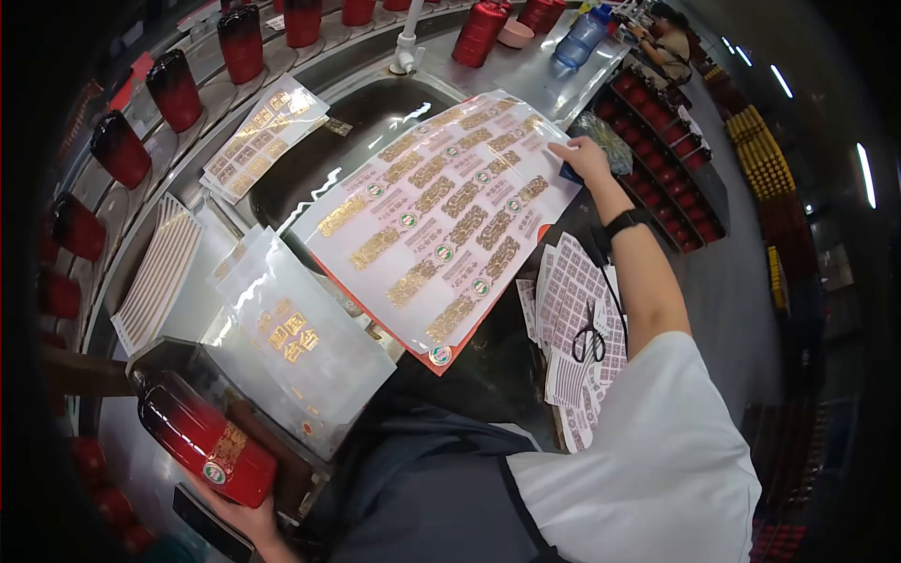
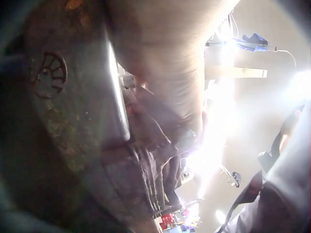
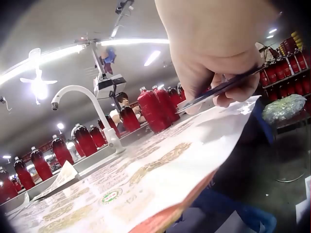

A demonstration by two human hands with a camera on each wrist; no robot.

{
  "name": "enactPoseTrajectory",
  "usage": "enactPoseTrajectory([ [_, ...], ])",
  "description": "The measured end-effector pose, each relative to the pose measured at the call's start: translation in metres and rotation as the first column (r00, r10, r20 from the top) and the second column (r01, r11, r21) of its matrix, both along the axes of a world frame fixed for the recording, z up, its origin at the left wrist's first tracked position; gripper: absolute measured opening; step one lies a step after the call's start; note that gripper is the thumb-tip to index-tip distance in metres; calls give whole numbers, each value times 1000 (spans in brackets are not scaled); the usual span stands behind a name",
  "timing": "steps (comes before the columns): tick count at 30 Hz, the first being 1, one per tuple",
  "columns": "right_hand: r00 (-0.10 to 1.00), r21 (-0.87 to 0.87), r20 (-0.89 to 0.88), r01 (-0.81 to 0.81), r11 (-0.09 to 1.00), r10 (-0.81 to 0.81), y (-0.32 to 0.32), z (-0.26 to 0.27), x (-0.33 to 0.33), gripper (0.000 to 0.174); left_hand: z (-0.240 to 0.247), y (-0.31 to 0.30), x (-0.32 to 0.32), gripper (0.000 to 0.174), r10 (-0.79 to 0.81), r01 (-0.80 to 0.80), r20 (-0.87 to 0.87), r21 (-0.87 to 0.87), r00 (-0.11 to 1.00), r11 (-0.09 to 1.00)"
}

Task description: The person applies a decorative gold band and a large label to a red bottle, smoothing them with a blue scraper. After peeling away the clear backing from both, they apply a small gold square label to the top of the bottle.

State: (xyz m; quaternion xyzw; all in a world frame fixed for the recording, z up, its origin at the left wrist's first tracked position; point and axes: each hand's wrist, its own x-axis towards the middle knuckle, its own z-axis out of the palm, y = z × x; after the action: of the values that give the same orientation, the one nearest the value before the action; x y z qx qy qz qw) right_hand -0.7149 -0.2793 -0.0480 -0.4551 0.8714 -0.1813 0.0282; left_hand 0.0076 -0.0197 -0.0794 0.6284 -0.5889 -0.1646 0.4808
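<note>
Near the bench's [image 1: 540,80] close left edge, the left hand [image 1: 235,514] grips a red bottle [image 1: 195,427] by its lower end; glossy, it is likely slippery, perhaps breakable glass, so best cupped firmly clear of the gold decal [image 1: 227,448]; by the far right edge of the patterned sheet [image 1: 441,206], partly over the sink [image 1: 371,111], the right hand [image 1: 587,161] pinches a dark strip [image 3: 211,93]; the sheet seems light, floppy, best lifted by its corners.
</note>
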Motion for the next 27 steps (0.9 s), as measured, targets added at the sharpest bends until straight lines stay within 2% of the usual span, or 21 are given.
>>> enactPoseTrajectory([
  [1,995,1,-98,-1,1000,1,-10,0,-2,83,1,0,0,113,-10,10,-31,-2,999,1000],
  [2,996,68,-80,-23,997,29,-19,2,-5,101,2,0,-1,113,-5,5,-27,-4,1000,1000],
  [3,996,65,-78,-32,997,37,-27,1,-5,101,3,0,-2,113,1,-1,-9,-1,1000,1000],
  [5,978,205,-208,63,977,-19,-40,-6,-5,105,4,1,-2,113,17,-17,9,2,1000,1000],
  [6,978,205,-208,54,977,-10,-43,-7,-8,105,3,2,-1,113,16,-16,28,0,999,1000],
  [8,990,254,126,29,967,-62,-44,1,-22,98,0,2,1,113,23,-23,43,-5,999,1000],
  [9,991,255,122,22,967,-54,-44,4,-29,98,0,2,1,114,17,-17,28,7,999,1000],
  [11,958,264,270,21,964,-95,-40,7,-40,76,-1,3,1,114,20,-20,15,16,1000,1000],
  [13,967,253,236,34,967,-96,-45,-2,-64,66,0,2,0,116,7,-6,-56,27,998,1000],
  [15,989,218,141,13,976,-45,-55,-21,-94,60,4,-2,-4,119,27,-26,-49,20,998,999],
  [17,999,274,44,-9,962,-3,-56,-18,-97,51,5,-1,-4,123,15,-13,-85,24,996,1000],
  [19,989,349,-148,69,935,-18,-66,-23,-108,45,7,-3,-10,118,-1,1,-111,-1,994,1000],
  [20,977,299,-205,121,947,-60,-63,-18,-94,42,10,-5,-13,117,-8,7,-167,-1,986,1000],
  [21,967,314,-218,195,929,-129,-59,-9,-81,41,9,-5,-11,117,10,-10,-167,-2,986,1000],
  [23,972,264,-167,203,943,-162,-56,-3,-70,40,5,-2,-5,118,18,-15,58,-54,998,998],
  [25,965,193,-133,250,949,-227,-58,-5,-70,40,7,-3,-6,117,38,-36,47,-48,998,998],
  [26,991,99,7,133,986,-135,-53,-8,-74,39,8,-2,-7,117,65,-61,70,-54,995,997],
  [27,992,100,3,122,988,-123,-51,-10,-77,39,9,-2,-8,117,93,-87,93,-59,991,994],
])
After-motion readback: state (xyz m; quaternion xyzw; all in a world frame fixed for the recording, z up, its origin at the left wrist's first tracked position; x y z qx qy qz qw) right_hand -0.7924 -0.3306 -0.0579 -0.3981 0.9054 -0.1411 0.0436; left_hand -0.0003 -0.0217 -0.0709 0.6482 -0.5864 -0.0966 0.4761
